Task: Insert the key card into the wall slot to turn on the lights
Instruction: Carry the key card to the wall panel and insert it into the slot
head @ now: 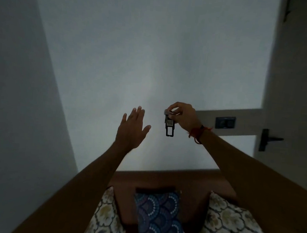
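Head view: right hand (pixel 182 116) pinches the dangling key card (pixel 170 125) by its top, likely for carrying to the slot; left hand (pixel 131 130) hangs spread, empty.

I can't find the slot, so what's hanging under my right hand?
Under the right hand hangs a dark key tag with an open rectangular loop at the bottom, pinched at its top end. The fingers cover that top end. No wall slot shows beneath it, only bare wall.
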Action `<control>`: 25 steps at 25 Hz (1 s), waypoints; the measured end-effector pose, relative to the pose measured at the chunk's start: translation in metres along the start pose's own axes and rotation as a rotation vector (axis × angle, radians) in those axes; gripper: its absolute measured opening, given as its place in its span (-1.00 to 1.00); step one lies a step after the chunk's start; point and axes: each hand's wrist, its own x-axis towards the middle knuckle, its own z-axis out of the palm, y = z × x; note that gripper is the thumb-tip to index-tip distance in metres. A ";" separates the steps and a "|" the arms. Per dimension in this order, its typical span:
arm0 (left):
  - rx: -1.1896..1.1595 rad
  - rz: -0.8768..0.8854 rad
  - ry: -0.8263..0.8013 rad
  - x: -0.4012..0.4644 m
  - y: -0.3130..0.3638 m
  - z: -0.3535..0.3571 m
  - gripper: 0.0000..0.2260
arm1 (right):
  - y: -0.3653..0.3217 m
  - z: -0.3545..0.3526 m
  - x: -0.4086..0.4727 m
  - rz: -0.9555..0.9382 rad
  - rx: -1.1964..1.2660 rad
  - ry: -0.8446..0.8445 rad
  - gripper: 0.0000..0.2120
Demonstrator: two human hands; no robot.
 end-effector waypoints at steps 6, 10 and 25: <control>-0.037 0.138 -0.006 0.079 0.111 0.052 -0.37 | 0.057 -0.111 0.009 0.056 -0.114 0.110 -0.79; -0.055 0.228 0.009 0.120 0.167 0.087 -0.37 | 0.099 -0.161 0.027 0.067 -0.174 0.168 -0.80; -0.158 0.229 0.068 0.325 0.321 0.235 -0.36 | 0.288 -0.314 0.162 0.046 -0.223 0.192 -0.84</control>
